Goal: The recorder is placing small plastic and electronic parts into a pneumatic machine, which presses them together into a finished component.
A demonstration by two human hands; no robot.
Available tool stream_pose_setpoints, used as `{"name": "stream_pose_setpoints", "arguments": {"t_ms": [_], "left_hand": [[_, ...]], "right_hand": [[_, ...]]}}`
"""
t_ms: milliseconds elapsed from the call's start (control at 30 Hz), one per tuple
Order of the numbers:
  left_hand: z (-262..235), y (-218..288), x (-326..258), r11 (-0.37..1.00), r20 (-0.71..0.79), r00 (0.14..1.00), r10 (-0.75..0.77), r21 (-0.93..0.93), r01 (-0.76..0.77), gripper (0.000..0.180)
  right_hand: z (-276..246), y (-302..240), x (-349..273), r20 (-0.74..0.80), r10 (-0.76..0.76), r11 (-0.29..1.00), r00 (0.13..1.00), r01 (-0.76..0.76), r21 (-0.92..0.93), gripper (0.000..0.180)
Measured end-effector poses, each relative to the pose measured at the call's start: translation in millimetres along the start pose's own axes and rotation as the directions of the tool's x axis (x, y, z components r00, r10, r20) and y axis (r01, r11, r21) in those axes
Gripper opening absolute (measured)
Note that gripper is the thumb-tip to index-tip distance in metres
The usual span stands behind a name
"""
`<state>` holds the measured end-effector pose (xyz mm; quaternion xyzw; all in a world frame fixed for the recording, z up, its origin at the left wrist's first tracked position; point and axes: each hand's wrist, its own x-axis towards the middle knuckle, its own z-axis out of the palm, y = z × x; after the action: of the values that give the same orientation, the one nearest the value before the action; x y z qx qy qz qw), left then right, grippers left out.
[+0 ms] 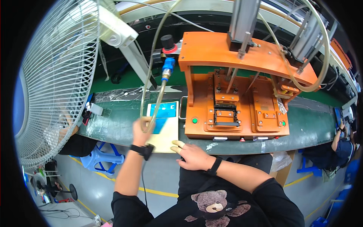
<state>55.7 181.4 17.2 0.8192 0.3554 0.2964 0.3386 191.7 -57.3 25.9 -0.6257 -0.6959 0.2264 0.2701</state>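
My left hand [141, 131] is over the left side of a cream board [170, 138] on the green bench, partly behind a clear hose [159, 99]. Motion blurs its fingers, so their grip cannot be made out. A blue sheet piece [160, 125] lies right beside those fingers, and a brighter blue panel [166, 109] is at the board's far end. My right hand [192, 156] is at the board's near right corner with fingers stretched out and thumb apart, pale yellow covers on its fingertips. An orange press [198, 128] with a black frame part [225, 115] in its fixture stands to the right.
A large fan [60, 83] stands at the left. A blue air fitting [168, 67] and the hose hang above the board. Metal cylinders [244, 22] rise from the press. A blue stool [101, 158] is below the green bench [113, 121]. Other people sit at both sides.
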Motion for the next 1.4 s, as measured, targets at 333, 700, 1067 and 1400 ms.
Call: {"name": "stream_pose_setpoints", "arguments": {"t_ms": [333,700,1067,1400], "left_hand": [[-167.7,-19.5,-21.0,0.933,-0.315,0.916,-0.248,-0.332,0.139,0.016],[-38.1,97.3,-108.4,0.714,0.312,0.948,-0.059,-0.651,0.258,0.008],[76.8,213.1,51.0,0.942,0.548,0.826,0.134,-0.330,0.067,0.017],[140.2,185.5,127.8,0.983,0.454,0.872,0.183,-0.060,-0.175,0.030]], "right_hand": [[-76.3,-29.5,-36.0,-0.444,-0.099,0.993,0.891,0.117,0.013,0.040],[-186.9,16.7,-84.2,-0.487,-0.147,0.890,0.861,-0.099,-0.445,0.023],[-239.6,26.2,-305.7,-0.848,0.417,0.781,0.327,0.349,0.518,0.028],[-221.5,275.5,-405.1,-0.511,0.838,0.486,-0.193,0.692,0.534,0.031]]}}
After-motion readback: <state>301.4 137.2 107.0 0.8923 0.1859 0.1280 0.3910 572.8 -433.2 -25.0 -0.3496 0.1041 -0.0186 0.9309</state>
